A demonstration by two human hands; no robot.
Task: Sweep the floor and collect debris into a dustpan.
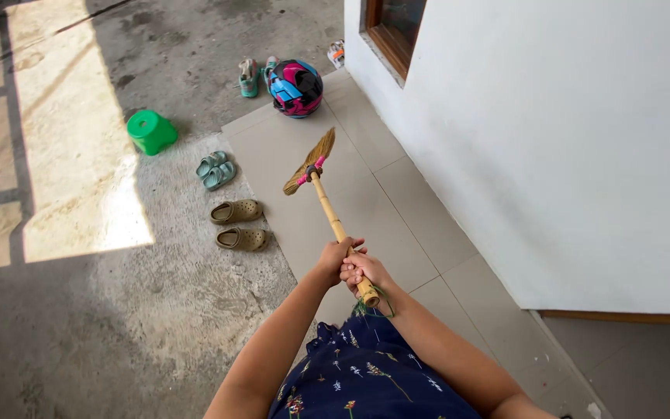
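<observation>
Both bare forearms reach forward from the bottom of the head view and meet in front of the body. The left hand [333,260] sits higher and slightly further out, its fingers [354,245] curled tight in a closed grip, knuckles turned up. The right hand [364,271] sits just behind and below it, touching it, also clenched, with its thumb side facing the left hand. Both elbows are bent and the wrists held fairly straight.
</observation>
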